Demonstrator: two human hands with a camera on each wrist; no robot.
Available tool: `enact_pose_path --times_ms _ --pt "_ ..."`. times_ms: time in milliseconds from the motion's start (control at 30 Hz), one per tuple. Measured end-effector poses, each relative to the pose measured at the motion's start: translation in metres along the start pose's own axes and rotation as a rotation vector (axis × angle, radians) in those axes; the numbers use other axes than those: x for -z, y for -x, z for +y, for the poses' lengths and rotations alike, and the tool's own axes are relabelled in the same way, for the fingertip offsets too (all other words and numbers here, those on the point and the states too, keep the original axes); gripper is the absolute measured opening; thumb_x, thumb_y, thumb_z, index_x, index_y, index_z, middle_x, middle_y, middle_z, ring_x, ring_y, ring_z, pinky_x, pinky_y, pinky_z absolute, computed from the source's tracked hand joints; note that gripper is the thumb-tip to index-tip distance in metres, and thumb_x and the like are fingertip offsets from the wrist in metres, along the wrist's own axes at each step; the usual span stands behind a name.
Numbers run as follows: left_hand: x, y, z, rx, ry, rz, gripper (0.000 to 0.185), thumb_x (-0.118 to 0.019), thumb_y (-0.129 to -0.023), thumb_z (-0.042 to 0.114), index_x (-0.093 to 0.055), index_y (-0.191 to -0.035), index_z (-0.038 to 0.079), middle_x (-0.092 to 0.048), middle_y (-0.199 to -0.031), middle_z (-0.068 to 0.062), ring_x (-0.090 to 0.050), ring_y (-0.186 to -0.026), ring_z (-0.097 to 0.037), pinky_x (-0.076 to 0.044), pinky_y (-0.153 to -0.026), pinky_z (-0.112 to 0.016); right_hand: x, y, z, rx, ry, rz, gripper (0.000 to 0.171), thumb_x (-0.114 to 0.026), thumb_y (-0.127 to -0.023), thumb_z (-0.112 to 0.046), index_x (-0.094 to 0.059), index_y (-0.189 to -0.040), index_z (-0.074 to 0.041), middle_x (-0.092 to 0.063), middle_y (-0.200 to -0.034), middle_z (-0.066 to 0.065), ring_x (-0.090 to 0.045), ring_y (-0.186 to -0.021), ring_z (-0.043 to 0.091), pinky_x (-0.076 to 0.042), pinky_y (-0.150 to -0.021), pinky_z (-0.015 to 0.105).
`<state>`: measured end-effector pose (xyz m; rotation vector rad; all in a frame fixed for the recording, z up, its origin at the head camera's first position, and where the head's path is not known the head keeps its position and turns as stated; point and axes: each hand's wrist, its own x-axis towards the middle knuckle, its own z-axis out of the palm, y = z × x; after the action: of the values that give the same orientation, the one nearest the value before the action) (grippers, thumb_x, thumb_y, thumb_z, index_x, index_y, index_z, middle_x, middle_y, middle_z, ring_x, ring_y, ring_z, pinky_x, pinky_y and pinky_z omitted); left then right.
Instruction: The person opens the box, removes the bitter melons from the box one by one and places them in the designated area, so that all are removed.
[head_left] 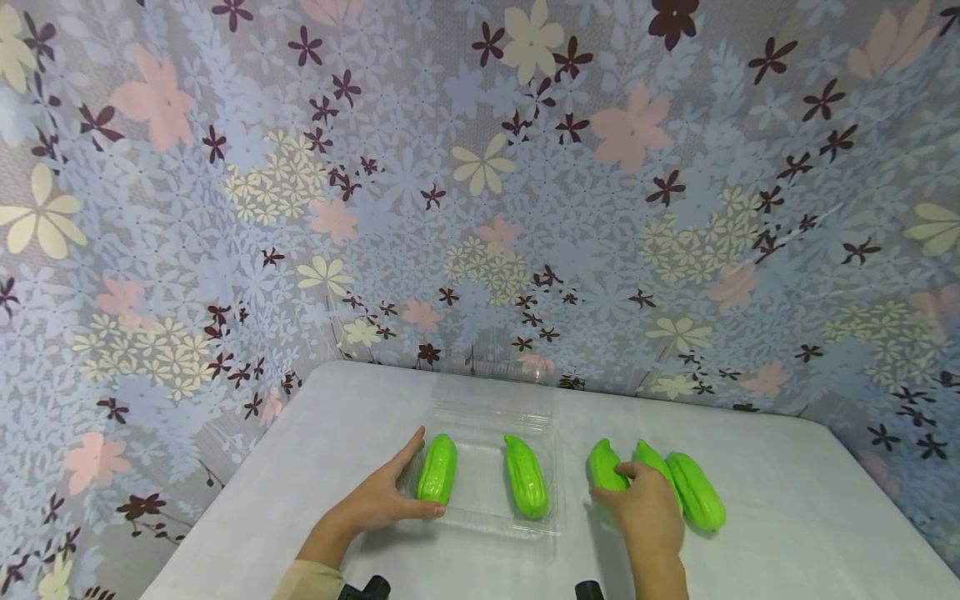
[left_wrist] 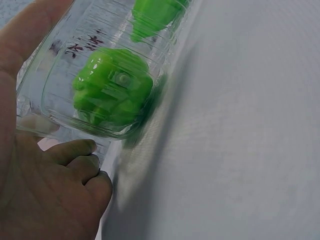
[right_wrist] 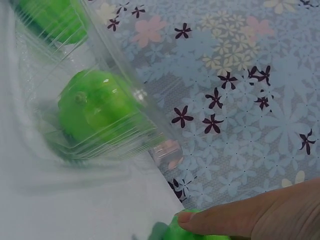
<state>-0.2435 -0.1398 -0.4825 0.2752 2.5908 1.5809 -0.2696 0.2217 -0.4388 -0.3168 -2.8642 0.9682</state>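
Observation:
A clear plastic tray (head_left: 480, 500) lies on the white table and holds two green gourds (head_left: 438, 468) (head_left: 526, 477). My left hand (head_left: 415, 482) grips the tray's near left corner, thumb along the left wall and fingers curled under the rim. The left wrist view shows the nearer gourd (left_wrist: 112, 90) through the tray wall (left_wrist: 55, 65), with the left hand (left_wrist: 55, 185) below it. Three more gourds lie right of the tray. My right hand (head_left: 619, 486) curls over the leftmost one (head_left: 604, 465). In the right wrist view a finger (right_wrist: 235, 217) touches that gourd (right_wrist: 172, 233).
The other two loose gourds (head_left: 654, 458) (head_left: 697, 492) lie side by side just right of my right hand. A flowered cloth (head_left: 480, 208) hangs behind and around the table. The tray's open clear lid (head_left: 498, 387) lies behind it.

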Motion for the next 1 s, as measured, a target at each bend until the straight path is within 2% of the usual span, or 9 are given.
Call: enact_pose_path --times_ms 167,300,467,667,767,1000 --pt "0.000 0.000 0.001 -0.014 -0.013 0.001 0.123 -0.092 -0.071 0.038 -0.013 -0.164 0.022 -0.017 -0.167 -0.010 -0.013 -0.151 -0.038 -0.014 -0.117 -0.063 0.004 0.001 -0.002 -0.001 0.005 0.007 0.064 -0.087 -0.077 -0.030 -0.065 -0.128 0.002 -0.052 -0.139 0.031 -0.052 -0.119 0.053 -0.047 -0.091 0.065" --pt "0.000 0.000 0.002 -0.022 -0.020 0.001 0.123 -0.092 -0.071 0.037 -0.013 -0.164 0.020 -0.018 -0.166 -0.012 -0.014 -0.150 -0.039 -0.015 -0.116 -0.064 0.007 0.001 -0.004 0.005 -0.017 0.040 0.070 -0.086 -0.079 -0.034 -0.061 -0.134 0.001 -0.049 -0.141 0.031 -0.049 -0.123 0.054 -0.046 -0.094 0.065" --pt "0.000 0.000 0.003 -0.020 -0.022 -0.005 0.123 -0.092 -0.072 0.038 -0.013 -0.164 0.022 -0.019 -0.166 -0.011 -0.015 -0.150 -0.039 -0.016 -0.116 -0.064 0.012 0.003 -0.006 0.047 -0.099 0.122 0.083 -0.086 -0.078 -0.034 -0.049 -0.142 0.005 -0.047 -0.140 0.035 -0.045 -0.127 0.054 -0.042 -0.100 0.065" --pt "0.001 0.000 0.003 -0.024 -0.014 -0.009 0.122 -0.092 -0.072 0.037 -0.013 -0.164 0.022 -0.018 -0.166 -0.011 -0.014 -0.150 -0.039 -0.016 -0.116 -0.064 0.017 0.006 -0.010 0.086 -0.185 0.190 0.090 -0.087 -0.078 -0.031 -0.043 -0.147 0.006 -0.044 -0.140 0.035 -0.050 -0.122 0.053 -0.044 -0.098 0.064" --pt "0.001 0.000 0.003 -0.019 -0.013 -0.010 0.121 -0.092 -0.072 0.036 -0.013 -0.164 0.024 -0.019 -0.166 -0.011 -0.015 -0.150 -0.040 -0.016 -0.116 -0.065 0.018 0.006 -0.012 0.077 -0.232 0.176 0.088 -0.087 -0.078 -0.032 -0.045 -0.146 0.004 -0.047 -0.140 0.033 -0.051 -0.124 0.050 -0.046 -0.097 0.062" --pt "0.001 0.001 0.003 -0.015 -0.019 -0.013 0.121 -0.091 -0.073 0.037 -0.012 -0.164 0.026 -0.018 -0.166 -0.012 -0.014 -0.150 -0.040 -0.015 -0.116 -0.065 0.021 0.008 -0.017 0.043 -0.313 0.049 0.088 -0.086 -0.079 -0.040 -0.046 -0.148 -0.002 -0.047 -0.146 0.028 -0.048 -0.130 0.046 -0.045 -0.101 0.060"
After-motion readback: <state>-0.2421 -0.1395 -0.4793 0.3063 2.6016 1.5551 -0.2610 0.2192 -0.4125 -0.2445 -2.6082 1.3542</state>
